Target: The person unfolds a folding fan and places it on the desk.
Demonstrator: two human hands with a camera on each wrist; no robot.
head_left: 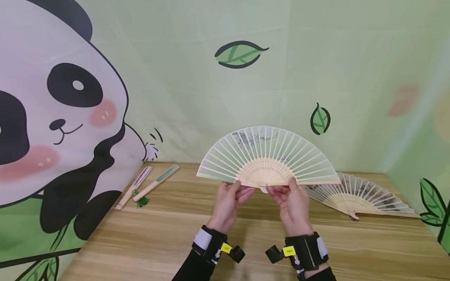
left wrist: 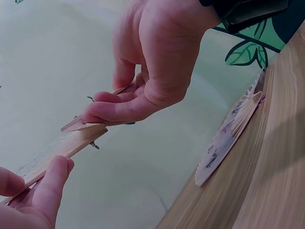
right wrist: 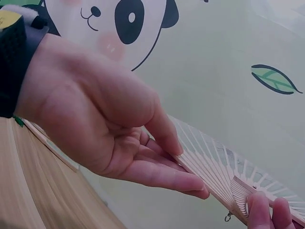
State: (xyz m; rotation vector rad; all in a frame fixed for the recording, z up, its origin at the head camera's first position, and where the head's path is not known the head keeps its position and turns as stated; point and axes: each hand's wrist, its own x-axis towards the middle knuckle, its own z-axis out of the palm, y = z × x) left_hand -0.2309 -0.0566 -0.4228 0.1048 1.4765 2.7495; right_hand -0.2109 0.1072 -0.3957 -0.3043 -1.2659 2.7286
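An unfolded hand fan (head_left: 260,169) with pale wooden ribs and sheer whitish-green cloth, printed with a grey-blue motif, stands upright above the table, its arc upward. My left hand (head_left: 226,201) pinches its lower edge left of the pivot, thumb in front and fingers behind. On the other side of the pivot, my right hand (head_left: 294,203) pinches the same edge in a like way. A small metal loop (right wrist: 228,217) at the pivot shows in the right wrist view. Both thumbs lie against the wooden guards.
Behind the right hand, a second spread fan (head_left: 355,197) with a dark floral print lies on the wooden table (head_left: 158,242). Two folded fans (head_left: 135,187) and a green tassel (head_left: 143,201) lie at the left. A panda-printed backdrop (head_left: 175,78) rises behind the table.
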